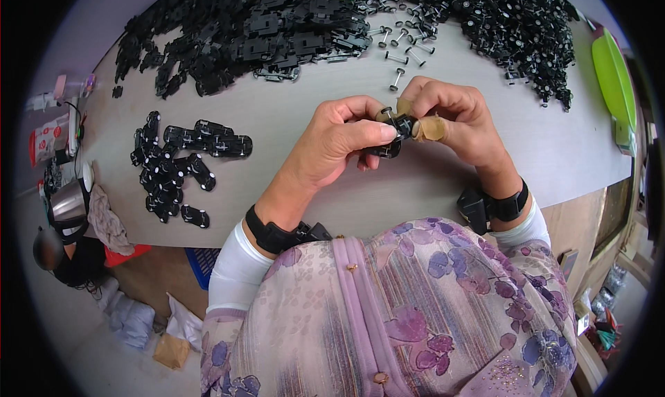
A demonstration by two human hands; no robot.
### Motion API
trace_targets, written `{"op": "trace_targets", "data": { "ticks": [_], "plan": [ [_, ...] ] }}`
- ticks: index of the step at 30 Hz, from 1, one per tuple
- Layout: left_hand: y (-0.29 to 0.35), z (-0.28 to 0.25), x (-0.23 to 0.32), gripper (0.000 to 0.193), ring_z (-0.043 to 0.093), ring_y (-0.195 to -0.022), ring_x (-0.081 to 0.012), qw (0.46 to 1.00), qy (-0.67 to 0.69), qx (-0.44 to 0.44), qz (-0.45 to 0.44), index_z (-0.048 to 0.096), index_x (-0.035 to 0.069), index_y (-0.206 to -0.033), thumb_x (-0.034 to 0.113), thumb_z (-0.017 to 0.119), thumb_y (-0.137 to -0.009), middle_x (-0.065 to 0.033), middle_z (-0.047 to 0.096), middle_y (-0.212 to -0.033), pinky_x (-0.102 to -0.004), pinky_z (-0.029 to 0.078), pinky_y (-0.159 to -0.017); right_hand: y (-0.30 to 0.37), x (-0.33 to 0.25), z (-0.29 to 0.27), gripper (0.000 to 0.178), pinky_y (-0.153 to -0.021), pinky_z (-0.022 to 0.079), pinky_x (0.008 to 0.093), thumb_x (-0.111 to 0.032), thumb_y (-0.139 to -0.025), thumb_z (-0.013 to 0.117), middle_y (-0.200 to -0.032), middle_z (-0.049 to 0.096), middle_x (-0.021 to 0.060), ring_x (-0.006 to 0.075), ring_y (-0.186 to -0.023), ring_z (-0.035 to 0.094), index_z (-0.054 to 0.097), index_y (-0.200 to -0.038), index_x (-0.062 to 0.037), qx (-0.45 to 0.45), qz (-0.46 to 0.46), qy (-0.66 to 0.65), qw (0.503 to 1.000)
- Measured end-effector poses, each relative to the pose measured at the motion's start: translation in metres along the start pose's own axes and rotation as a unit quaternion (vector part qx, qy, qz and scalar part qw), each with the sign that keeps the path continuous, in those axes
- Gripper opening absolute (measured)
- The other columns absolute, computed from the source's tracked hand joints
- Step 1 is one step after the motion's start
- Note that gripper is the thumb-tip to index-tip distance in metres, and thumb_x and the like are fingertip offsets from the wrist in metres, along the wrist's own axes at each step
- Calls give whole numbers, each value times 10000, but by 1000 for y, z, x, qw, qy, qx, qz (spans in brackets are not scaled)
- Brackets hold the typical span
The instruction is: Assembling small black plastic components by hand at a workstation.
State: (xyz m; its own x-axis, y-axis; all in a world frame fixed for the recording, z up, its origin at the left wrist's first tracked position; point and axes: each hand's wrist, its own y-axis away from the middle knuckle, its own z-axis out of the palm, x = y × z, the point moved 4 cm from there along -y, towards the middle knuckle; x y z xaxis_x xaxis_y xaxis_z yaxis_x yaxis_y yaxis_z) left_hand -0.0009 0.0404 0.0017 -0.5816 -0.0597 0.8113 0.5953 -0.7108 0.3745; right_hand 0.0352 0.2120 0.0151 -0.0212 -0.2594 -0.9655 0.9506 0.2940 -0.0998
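My left hand [341, 137] is closed round a black toy car chassis [389, 150], its thumb pressing on top. A wheel axle shows at the chassis's upper left. My right hand [457, 113] pinches the chassis's right end; tan wraps [431, 128] cover its thumb and a fingertip. Whether those fingers also hold a small part is hidden. Just beyond the hands lie loose wheel axles [397, 79], metal rods with black wheels. To the left, a cluster of black chassis with wheels [163, 179] rests on the table.
Heaped black chassis [270, 30] cover the table's far left and middle. A large pile of wheel axles [512, 30] fills the far right. A lime-green basin [614, 85] stands at the right edge. Cloth [107, 220] hangs at the left edge, with another person nearby.
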Motion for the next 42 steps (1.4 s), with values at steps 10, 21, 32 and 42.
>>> {"op": "trace_targets", "data": {
  "ticks": [10, 21, 32, 42],
  "plan": [
    [-4, -4, -8, 240, 596, -512, -106, 999, 50, -2, 9, 630, 2, -905, 238, 625, -867, -78, 660, -758, -206, 429, -417, 8, -12, -45, 100, -622, 437, 228, 26, -788, 640, -855, 592, 27, 77, -710, 527, 616, -885, 17, 24, 61, 230, 971],
    [-2, -2, -11, 257, 580, -493, -92, 998, 43, -17, -34, 653, 30, -849, 280, 643, -908, -47, 637, -708, -203, 403, -412, -3, -20, 22, 201, -627, 455, 257, 42, -736, 662, -965, 573, 61, 132, -775, 555, 594, -920, -7, 17, -131, 329, 935],
    [-1, -8, -4, 367, 617, -688, -111, 999, 18, 16, 43, 559, -42, -1166, -36, 522, -801, -97, 616, -1007, -218, 505, -568, 6, -6, -42, 90, -660, 431, 237, 29, -750, 612, -806, 579, 15, 89, -740, 534, 615, -840, 28, 16, 134, 210, 969],
    [-2, -17, -4, 310, 641, -636, -141, 997, 13, 70, 31, 529, -76, -1123, -59, 567, -816, -113, 593, -936, -240, 539, -526, 6, -19, -19, 198, -646, 451, 418, 14, -675, 662, -836, 559, 135, 371, -737, 572, 591, -860, 12, 11, 76, 541, 837]
  ]
}}
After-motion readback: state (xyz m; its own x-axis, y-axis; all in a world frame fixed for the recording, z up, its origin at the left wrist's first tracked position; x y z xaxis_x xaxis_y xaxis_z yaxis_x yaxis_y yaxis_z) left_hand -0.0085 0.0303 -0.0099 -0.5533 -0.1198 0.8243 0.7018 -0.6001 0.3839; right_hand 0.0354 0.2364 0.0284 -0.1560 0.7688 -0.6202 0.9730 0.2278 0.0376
